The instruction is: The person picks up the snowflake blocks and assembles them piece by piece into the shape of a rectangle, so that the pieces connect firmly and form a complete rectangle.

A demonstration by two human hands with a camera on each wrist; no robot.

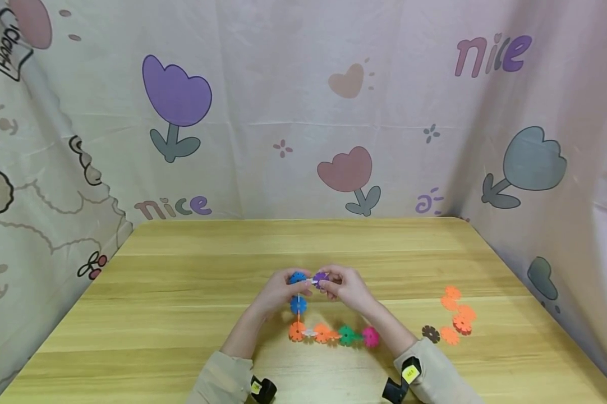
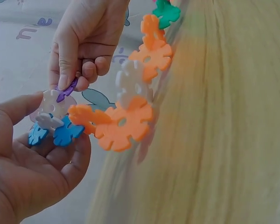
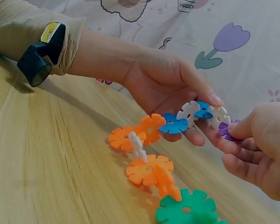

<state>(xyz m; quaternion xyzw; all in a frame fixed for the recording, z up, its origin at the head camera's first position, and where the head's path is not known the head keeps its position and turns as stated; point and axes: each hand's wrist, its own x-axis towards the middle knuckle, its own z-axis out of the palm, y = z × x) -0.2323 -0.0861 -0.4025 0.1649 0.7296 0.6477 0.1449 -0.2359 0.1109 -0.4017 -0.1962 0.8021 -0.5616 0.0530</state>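
Chain (image 1: pixel 297 331): here it is, notched plastic discs slotted edge to edge, lying between the two forearms in an open bend, its far end up in both hands and its near run low at the front, on or just over the counter, can't tell which
Left hand (image 1: pixel 277 292): fingers curled in behind the blue disc (image 1: pixel 298 278), thumb coming over the top, gap closed down to the chain's thickness, a firm hold on that end
Right hand (image 1: pixel 352 289): thumb and fingertips meeting on the purple disc (image 1: pixel 320 279), a tight pinch, and the purple edge is right against a white disc (image 3: pixel 219 116) beside the left thumb
Corner: a second blue disc (image 1: pixel 298 306) below the left hand, then orange, and the line turns
Near run: orange and white, on to the green disc (image 1: pixel 346 335), and out at the tip a pink disc (image 1: pixel 371 336), near the right forearm
Loose discs: off to the right, a cluster of orange discs (image 1: pixel 466 312), some overlapping, with a dark brown disc (image 1: pixel 431 334) just beside
Counter (image 1: pixel 132 314): pale wood grain under it all
Curtain (image 1: pixel 263 73): tulips, hearts and "nice" across the back
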